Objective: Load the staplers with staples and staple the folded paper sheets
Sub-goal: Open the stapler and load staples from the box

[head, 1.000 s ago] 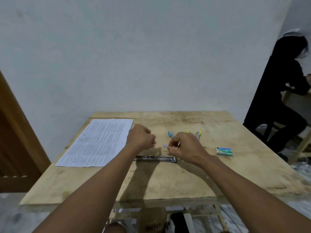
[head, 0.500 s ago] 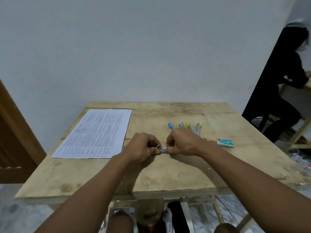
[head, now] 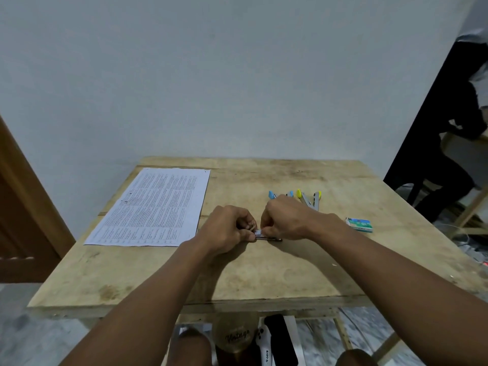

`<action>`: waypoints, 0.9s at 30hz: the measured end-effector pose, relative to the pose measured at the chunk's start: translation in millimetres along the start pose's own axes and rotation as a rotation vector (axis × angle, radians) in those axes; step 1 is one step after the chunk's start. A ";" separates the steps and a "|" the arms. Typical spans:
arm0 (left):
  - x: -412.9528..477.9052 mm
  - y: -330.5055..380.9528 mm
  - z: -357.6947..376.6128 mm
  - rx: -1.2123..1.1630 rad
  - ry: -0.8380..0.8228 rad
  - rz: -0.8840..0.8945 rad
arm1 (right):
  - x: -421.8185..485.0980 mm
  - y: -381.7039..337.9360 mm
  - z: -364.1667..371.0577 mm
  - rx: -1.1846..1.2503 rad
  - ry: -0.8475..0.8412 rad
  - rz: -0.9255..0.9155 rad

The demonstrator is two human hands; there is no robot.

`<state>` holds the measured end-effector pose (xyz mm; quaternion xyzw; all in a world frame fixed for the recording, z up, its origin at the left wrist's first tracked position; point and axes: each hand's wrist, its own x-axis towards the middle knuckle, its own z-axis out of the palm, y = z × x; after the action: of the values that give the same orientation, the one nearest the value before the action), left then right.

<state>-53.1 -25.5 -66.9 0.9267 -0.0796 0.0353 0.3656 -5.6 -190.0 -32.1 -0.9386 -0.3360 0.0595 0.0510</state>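
A dark opened stapler [head: 268,237] lies flat on the wooden table [head: 264,276], mostly covered by my hands. My left hand [head: 227,229] grips its left end with closed fingers. My right hand [head: 284,220] pinches a small strip of staples [head: 258,233] right at the stapler's channel. Behind my right hand lie a blue-tipped stapler [head: 272,194] and a yellow-tipped stapler [head: 307,199], both opened out. A printed paper sheet [head: 155,207] lies flat at the table's left. A small green and white staple box [head: 359,224] rests to the right.
A wooden door [head: 23,207] stands at the left. A person in dark clothes [head: 443,143] sits at another table at the right edge. Below the table's front edge I see my knees and some items on the floor.
Both hands came down from above the table onto the dark stapler and closed on it. The view tilted down a little.
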 end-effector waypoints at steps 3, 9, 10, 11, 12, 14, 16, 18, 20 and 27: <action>-0.7 0.4 1.0 -0.003 0.003 -0.005 | -2.5 2.3 0.9 0.034 -0.012 0.001; -0.3 -1.4 1.2 -0.021 0.007 -0.013 | -8.7 10.2 4.5 0.205 0.068 0.057; -0.4 -1.0 1.2 -0.021 0.006 -0.007 | -9.5 11.2 5.1 0.233 0.072 0.058; -0.4 -0.8 1.4 -0.021 0.007 -0.002 | -10.4 11.2 5.7 0.253 0.070 0.056; -0.7 -0.5 1.4 -0.020 0.009 0.002 | -11.5 10.1 6.2 0.267 0.060 0.048; -0.7 0.0 1.4 -0.023 0.020 -0.002 | -14.4 6.6 7.0 0.268 0.024 0.010; -0.9 -1.2 1.4 -0.067 0.026 -0.022 | -16.8 4.9 7.0 0.240 0.006 -0.013; -1.4 -2.6 1.5 -0.109 0.018 -0.034 | -18.5 9.7 4.3 0.215 0.014 0.015; -1.5 -3.4 1.7 -0.112 0.013 -0.037 | -21.0 19.2 0.8 0.182 0.021 0.045; 0.0 -2.1 1.9 -0.094 0.002 -0.039 | -27.0 15.6 -1.1 0.176 0.104 0.028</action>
<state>-52.7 -25.3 -69.7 0.9099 -0.0629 0.0255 0.4092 -16.4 -219.3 -31.1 -0.9370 -0.3131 0.0408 0.1496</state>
